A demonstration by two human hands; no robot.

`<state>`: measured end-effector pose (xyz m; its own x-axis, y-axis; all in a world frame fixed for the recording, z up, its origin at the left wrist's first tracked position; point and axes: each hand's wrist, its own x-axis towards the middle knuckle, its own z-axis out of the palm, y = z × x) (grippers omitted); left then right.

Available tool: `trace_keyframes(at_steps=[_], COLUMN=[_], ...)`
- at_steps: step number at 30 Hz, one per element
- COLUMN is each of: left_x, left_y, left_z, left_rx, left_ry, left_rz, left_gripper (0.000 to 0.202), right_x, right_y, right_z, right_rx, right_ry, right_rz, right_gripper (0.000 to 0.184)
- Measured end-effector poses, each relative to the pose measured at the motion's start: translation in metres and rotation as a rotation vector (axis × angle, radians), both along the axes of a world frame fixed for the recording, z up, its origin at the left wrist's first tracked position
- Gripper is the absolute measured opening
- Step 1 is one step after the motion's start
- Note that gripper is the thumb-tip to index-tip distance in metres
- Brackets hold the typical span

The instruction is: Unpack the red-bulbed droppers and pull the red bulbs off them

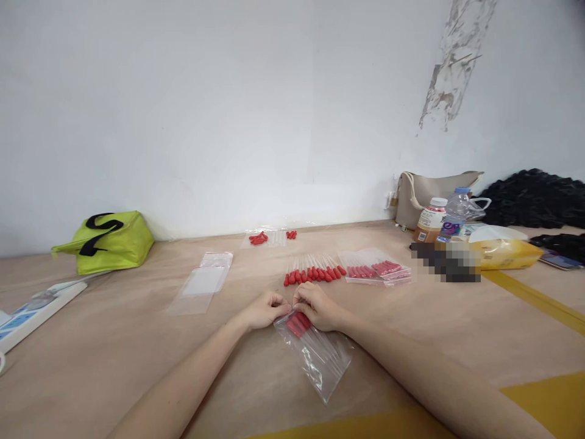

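Observation:
My left hand [265,310] and my right hand [319,306] pinch the top edge of a clear plastic bag [322,369], their fingertips close together. Inside that bag lie several droppers [298,325], red bulbs toward my hands and thin clear tubes pointing back toward me. Just beyond my hands is a row of loose droppers [315,274] with red bulbs facing me. To their right, filled bags of droppers [377,268] overlap one another. A stack of flat, unfilled clear bags [201,283] lies to the left.
Near the wall are red bulbs [258,238] on clear plastic. A yellow-green bag [112,241] and a power strip [41,314] are at left. Bottles [432,221], a beige bag [411,195] and a yellow tissue pack [507,253] stand at right.

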<state>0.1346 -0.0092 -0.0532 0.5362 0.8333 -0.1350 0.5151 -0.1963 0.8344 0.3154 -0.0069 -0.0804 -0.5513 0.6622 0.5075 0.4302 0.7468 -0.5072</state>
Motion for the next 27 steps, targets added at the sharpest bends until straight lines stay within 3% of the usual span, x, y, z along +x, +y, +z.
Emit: trace_keyframes(at_steps=[6,13,19,24,27], left_x=[0.001,-0.001,-0.010,-0.018,-0.022], left_y=[0.003,0.007,0.005,-0.007,-0.019], left_z=[-0.011,-0.008,-0.016,-0.028,-0.026], left_rx=[0.074,0.086,0.017,0.055,0.045], left_ry=[0.019,0.031,0.022,-0.095,-0.040], left_rz=[0.009,0.086,0.270,0.420,0.435], left_gripper=[0.029,0.023,0.015,0.013,0.018], right_x=[0.001,0.008,0.018,0.038,0.049], right_y=[-0.002,-0.004,-0.002,-0.016,-0.025], right_z=[0.003,0.011,0.021,0.026,0.024], right_rx=[0.009,-0.109,-0.178,-0.159,-0.125], right_ry=[-0.015,0.063,0.154,-0.078,-0.175], right_rz=[0.070,0.198,0.030,-0.005,-0.025], right_gripper=[0.011,0.009,0.012,0.026,0.042])
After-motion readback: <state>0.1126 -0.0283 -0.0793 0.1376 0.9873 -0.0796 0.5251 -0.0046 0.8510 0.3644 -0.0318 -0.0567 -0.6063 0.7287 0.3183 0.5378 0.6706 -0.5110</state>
